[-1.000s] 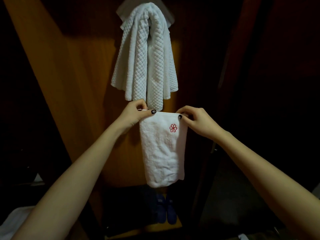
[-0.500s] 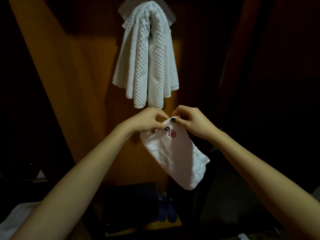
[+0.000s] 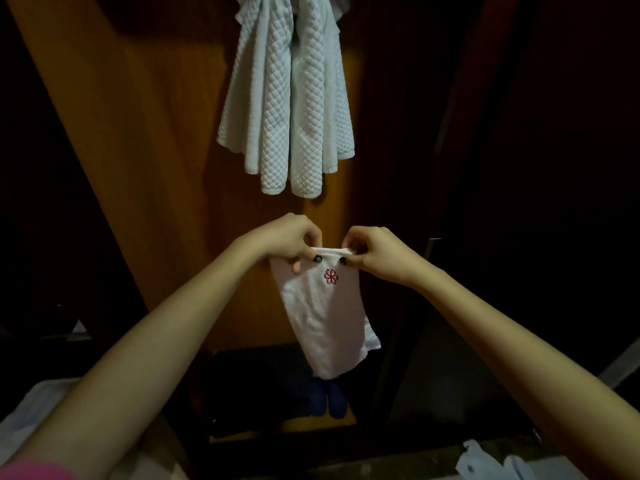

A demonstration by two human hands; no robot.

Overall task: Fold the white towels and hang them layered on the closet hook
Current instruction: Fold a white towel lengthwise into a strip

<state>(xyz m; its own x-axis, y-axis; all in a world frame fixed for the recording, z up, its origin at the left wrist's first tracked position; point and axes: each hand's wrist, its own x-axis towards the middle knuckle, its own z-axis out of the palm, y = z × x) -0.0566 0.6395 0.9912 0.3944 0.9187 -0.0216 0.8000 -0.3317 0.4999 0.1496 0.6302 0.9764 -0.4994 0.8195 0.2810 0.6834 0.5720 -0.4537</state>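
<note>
No letters, numbers or brand names are legible.

One sign is present: a red embroidered emblem [image 3: 331, 276], shaped like a flower of looped petals. It stands on the front face of the small white towel [image 3: 325, 323].

Location: near the towel's top edge, just below the gap between the left hand [image 3: 284, 242] and the right hand [image 3: 377, 252], under the two thumb tips. The emblem carries no readable characters.
</note>
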